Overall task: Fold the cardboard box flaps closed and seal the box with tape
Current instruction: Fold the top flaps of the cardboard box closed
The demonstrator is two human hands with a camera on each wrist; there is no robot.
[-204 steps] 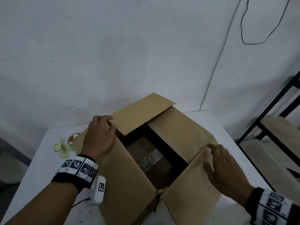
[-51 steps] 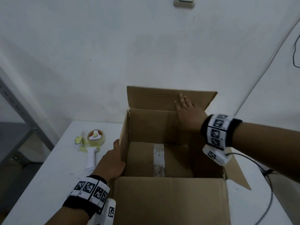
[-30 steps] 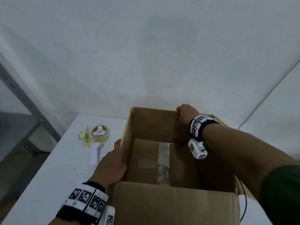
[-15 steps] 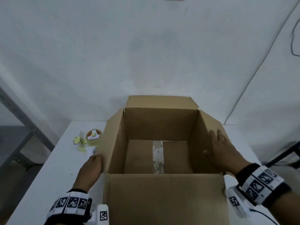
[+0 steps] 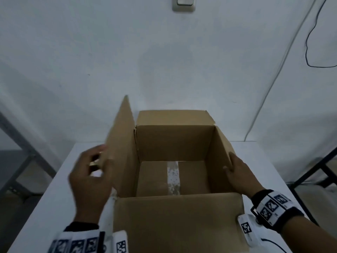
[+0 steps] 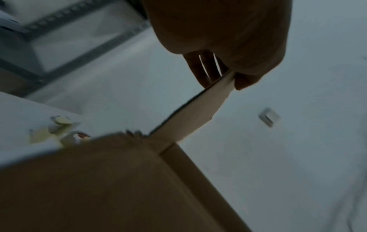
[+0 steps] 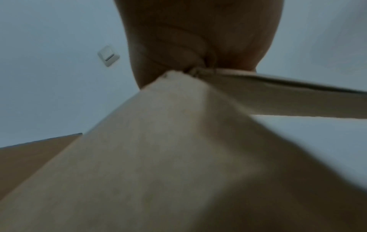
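Observation:
The open cardboard box (image 5: 173, 143) stands on the white table (image 5: 60, 189), with old tape along its bottom seam. My left hand (image 5: 101, 157) pinches the outer edge of the left flap (image 5: 122, 143), which stands upright; the left wrist view shows that flap (image 6: 198, 109) between thumb and fingers (image 6: 204, 72). My right hand (image 5: 228, 161) holds the right flap (image 5: 220, 148), thumb inside and fingers outside, the flap leaning outward. The near flap (image 5: 178, 221) lies toward me and the far flap (image 5: 173, 117) tilts back. The tape dispenser (image 6: 63, 130) lies left of the box, blurred.
A wall with a light switch (image 5: 184, 4) and a hanging black cable (image 5: 310, 42) is close behind the box. A grey metal shelf frame (image 5: 18, 143) stands to the left of the table and a black rack (image 5: 319, 172) to the right.
My left hand has taken the left flap's edge and raised it from splayed outward to upright. My right hand stays on the right flap, now gripping its edge.

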